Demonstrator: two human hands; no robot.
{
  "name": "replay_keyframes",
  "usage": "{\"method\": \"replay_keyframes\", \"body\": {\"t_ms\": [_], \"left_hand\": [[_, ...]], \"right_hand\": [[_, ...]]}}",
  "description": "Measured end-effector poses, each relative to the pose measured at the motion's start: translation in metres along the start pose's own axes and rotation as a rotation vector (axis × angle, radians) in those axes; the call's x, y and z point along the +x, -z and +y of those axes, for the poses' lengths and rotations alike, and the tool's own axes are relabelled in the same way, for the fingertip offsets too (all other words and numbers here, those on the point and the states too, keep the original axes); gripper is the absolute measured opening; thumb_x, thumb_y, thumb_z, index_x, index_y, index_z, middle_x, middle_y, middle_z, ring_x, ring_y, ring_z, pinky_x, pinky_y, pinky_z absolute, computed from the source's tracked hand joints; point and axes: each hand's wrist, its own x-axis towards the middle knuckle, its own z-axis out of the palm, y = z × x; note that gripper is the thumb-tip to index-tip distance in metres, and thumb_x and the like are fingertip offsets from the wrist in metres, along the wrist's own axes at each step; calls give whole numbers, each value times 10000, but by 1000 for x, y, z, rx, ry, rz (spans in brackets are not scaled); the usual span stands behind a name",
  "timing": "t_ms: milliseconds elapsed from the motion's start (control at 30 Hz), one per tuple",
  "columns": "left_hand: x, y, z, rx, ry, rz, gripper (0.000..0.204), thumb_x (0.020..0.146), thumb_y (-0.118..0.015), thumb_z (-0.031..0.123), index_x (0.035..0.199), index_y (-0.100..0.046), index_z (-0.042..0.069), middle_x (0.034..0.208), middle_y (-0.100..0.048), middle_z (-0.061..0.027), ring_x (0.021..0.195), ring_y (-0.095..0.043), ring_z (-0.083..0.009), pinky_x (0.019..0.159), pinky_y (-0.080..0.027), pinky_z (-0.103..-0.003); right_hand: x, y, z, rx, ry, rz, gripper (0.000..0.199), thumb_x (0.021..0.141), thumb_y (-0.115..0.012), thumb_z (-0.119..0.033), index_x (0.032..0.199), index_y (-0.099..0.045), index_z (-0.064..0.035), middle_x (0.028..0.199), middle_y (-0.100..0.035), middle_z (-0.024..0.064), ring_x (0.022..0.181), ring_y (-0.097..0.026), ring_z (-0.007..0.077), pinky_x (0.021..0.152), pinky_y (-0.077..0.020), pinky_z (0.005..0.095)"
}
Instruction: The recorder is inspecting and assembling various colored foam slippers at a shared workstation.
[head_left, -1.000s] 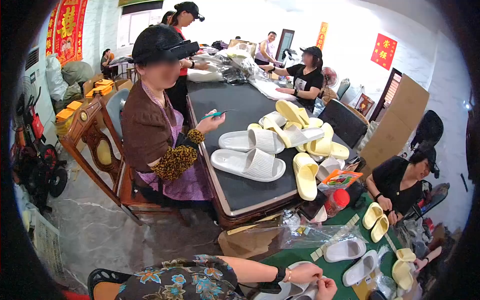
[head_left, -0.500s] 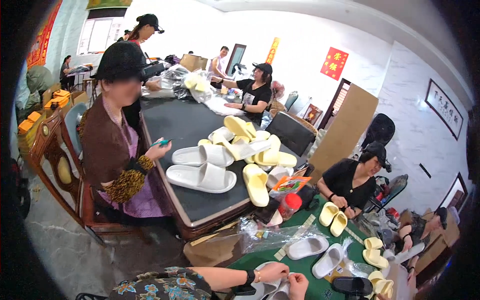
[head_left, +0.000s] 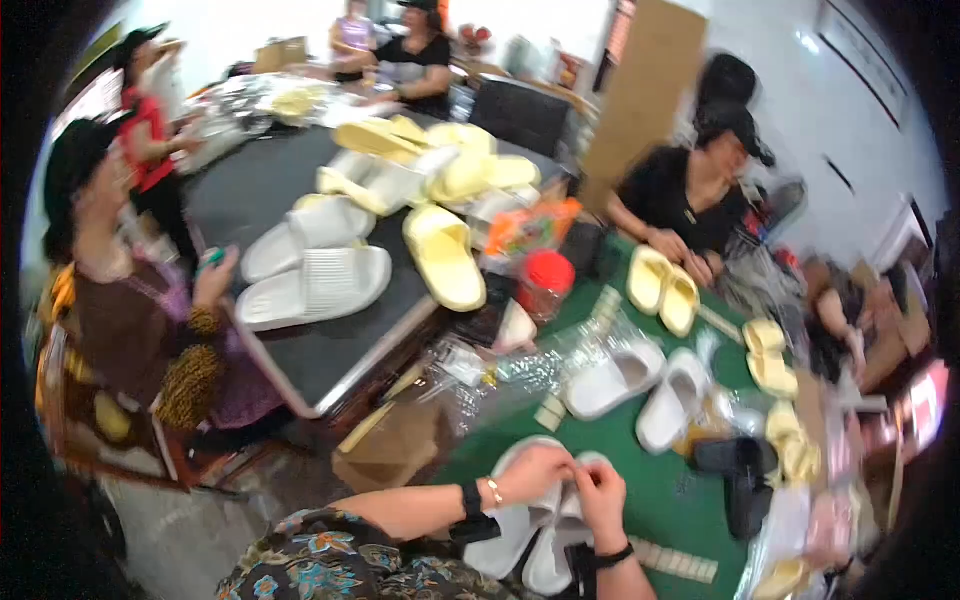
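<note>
Holding a pair of white slippers (head_left: 530, 535) on the green table (head_left: 670, 500), the person works with both hands close together. The left hand (head_left: 535, 472) is curled over the top of the pair, and the right hand (head_left: 600, 492) is closed just beside it, with the fingers pinching at something small between the two hands. The picture is blurry, so I cannot tell what that small thing is. The pair lies right under the hands, near the person's body. It looks like the step in hand is joining or tidying this one pair, and it seems only partly done, since both hands are busy on it. I think the next move needs a firm hold with the left hand, so the pair does not slide while the right hand's fingers do the small work. Just past the hands lie two more white slippers (head_left: 640, 385) and some clear plastic bags (head_left: 540, 365). Off past the right hand sit black slippers (head_left: 740, 475) and yellow ones (head_left: 770, 355). Far past the left hand, a dark table (head_left: 310, 350) holds more white and yellow slippers, and other people sit around.
</note>
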Motion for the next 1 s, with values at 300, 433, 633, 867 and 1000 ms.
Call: {"method": "replay_keyframes", "body": {"t_ms": [300,433,633,867,1000], "left_hand": [[2,6,3,126,-49,32,68,778,-674,54,828,-686,10,831,-672,-144,804,-641,-312,737,-505,-388],[6,7,5,116,-48,-3,76,768,-671,29,840,-676,3,843,-673,-147,789,-642,-321,727,-509,-381],[8,2,2,69,0,59,97,826,-665,32,907,-671,-22,834,-683,-123,714,-637,-192,678,-511,-316],[7,5,-1,107,17,71,88,807,-669,48,868,-684,-14,798,-683,-152,721,-670,-239,685,-522,-333],[6,1,-6,179,-25,77,119,812,-648,113,857,-690,11,856,-679,-174,809,-663,-321,741,-522,-393]], "right_hand": [[-3,-8,-2,-51,93,32,170,826,-638,-194,818,-663,-27,794,-656,137,763,-612,320,683,-479,410],[1,-12,-2,-69,101,67,183,798,-651,-226,801,-675,-45,750,-658,132,768,-619,326,680,-481,434],[4,-19,8,27,69,152,198,804,-647,-215,819,-687,-21,760,-682,138,705,-654,286,641,-499,384],[4,-24,9,152,48,175,186,807,-673,-178,803,-676,7,686,-649,71,637,-584,130,598,-470,296],[5,-17,5,51,60,101,187,806,-673,-192,803,-680,-5,681,-634,48,638,-556,99,583,-457,293]]}}
